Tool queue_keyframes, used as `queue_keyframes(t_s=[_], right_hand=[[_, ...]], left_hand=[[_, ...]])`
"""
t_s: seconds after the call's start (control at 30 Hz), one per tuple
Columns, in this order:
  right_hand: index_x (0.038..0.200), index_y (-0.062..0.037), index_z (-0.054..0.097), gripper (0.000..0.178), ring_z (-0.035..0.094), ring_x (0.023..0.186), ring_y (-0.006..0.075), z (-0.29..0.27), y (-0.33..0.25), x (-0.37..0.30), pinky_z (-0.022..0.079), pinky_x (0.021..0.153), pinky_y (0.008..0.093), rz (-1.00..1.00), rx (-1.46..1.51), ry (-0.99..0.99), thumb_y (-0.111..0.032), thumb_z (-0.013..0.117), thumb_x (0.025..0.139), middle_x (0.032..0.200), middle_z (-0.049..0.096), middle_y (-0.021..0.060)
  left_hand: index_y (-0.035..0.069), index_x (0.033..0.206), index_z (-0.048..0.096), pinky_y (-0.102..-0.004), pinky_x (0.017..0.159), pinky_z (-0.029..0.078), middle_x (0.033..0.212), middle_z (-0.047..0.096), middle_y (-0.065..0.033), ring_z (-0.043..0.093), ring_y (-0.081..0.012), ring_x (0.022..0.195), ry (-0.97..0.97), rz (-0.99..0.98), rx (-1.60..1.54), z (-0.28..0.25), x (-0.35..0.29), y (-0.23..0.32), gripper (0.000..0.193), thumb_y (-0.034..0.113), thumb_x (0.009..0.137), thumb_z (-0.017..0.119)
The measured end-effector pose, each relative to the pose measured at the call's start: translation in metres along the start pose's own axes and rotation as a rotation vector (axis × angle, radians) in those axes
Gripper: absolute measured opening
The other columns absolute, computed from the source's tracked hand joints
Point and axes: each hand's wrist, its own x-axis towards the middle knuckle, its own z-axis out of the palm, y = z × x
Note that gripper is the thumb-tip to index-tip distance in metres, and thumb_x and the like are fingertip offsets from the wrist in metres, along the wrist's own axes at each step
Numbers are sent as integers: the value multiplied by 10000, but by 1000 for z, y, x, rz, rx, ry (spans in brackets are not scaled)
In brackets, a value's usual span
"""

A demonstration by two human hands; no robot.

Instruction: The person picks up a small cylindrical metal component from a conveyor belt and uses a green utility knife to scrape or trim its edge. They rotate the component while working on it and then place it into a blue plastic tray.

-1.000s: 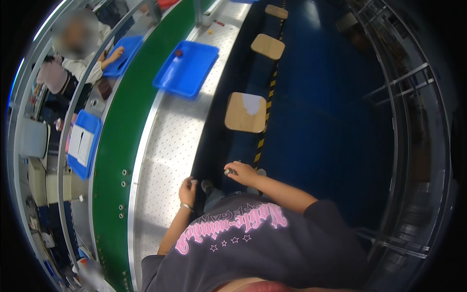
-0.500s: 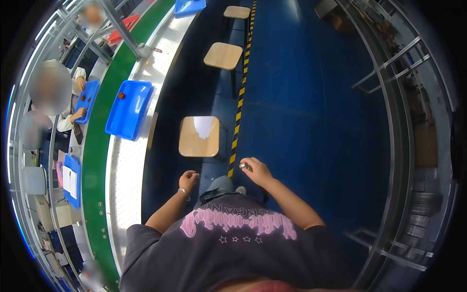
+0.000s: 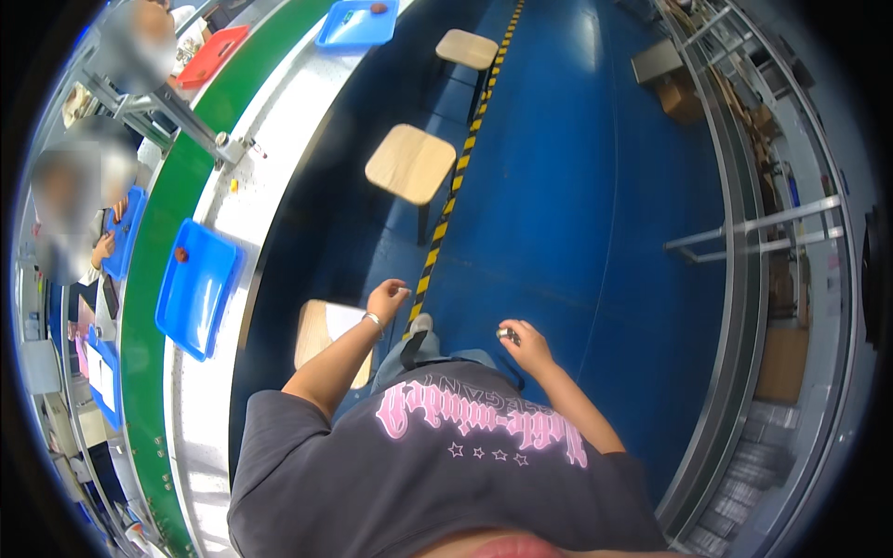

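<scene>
Right hand (image 3: 526,344), fingers curled in a grasp around a small metallic part (image 3: 505,334), this part showing at the thumb side, above the blue floor (image 3: 539,186) and beyond the right edge of the yellow-and-black striped floor tape (image 3: 445,223). Left hand (image 3: 388,299) with silvery bracelet (image 3: 374,321), fingers bent, fingertips near the left edge of the same tape in this view; impossible to tell whether empty or grasping something small. Beneath the left forearm, wooden-topped stool (image 3: 314,337), partly hidden, with a bright patch toward its upper right corner; farther along the tape, two similar stools, nearer (image 3: 410,165) and farther (image 3: 466,49). At left, white worktop (image 3: 279,121) with a blue tray (image 3: 200,302) overhanging toward its left edge, reddish-brown lump (image 3: 180,253) near that tray's upper left corner, and small yellow piece (image 3: 234,186) beyond its upper edge. Alongside the worktop's left edge, green conveyor belt (image 3: 138,344), small metal rings (image 3: 161,453) near its right edge; across the belt, co-worker's hand (image 3: 103,249) at another blue tray (image 3: 133,219).
</scene>
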Motion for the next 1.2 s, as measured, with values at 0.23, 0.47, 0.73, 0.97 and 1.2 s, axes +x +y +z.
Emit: queue_keyframes(t_s=[0.23, 0.47, 0.73, 0.97, 1.2], right_hand=[[1028, -134, 597, 231, 609, 873, 288, -91, 41, 181, 491, 734, 369, -49, 65, -42, -158, 633, 801, 947, 605, 82], [1017, -161, 595, 223, 609, 867, 293, -206, 97, 415, 494, 720, 380, -188, -28, -76, -170, 638, 798, 923, 598, 82], [1038, -142, 580, 215, 607, 865, 307, -317, 37, 668, 499, 724, 384, -398, -85, -211, -181, 615, 829, 963, 594, 92], [1020, -104, 590, 209, 612, 894, 290, -334, -42, 896, 502, 760, 357, -555, -169, -257, -144, 622, 818, 963, 606, 100], [1035, -107, 603, 218, 612, 917, 273, -346, -124, 1110, 491, 795, 347, -558, -245, -259, -142, 631, 822, 1002, 622, 113]], left_hand=[[26, 1023, 630, -247, 646, 511, 831, 656, -74, 621, -121, 725, 43, 159, 171, 31, 172, 119, 220, 145, 840, 656], [-4, 1044, 628, -267, 679, 530, 896, 689, -131, 671, -170, 729, 291, -53, -67, 26, 333, 169, 281, 159, 816, 649], [31, 1066, 609, -235, 601, 505, 866, 671, -72, 640, -121, 686, 390, -128, -104, 47, 427, 267, 235, 143, 859, 621], [4, 1082, 590, -237, 702, 506, 908, 662, -58, 620, -105, 771, 416, 112, -219, 0, 626, 361, 228, 71, 865, 610], [59, 1044, 628, -288, 761, 505, 906, 676, -105, 662, -204, 829, 528, 232, -152, -80, 804, 474, 225, 111, 825, 636]])
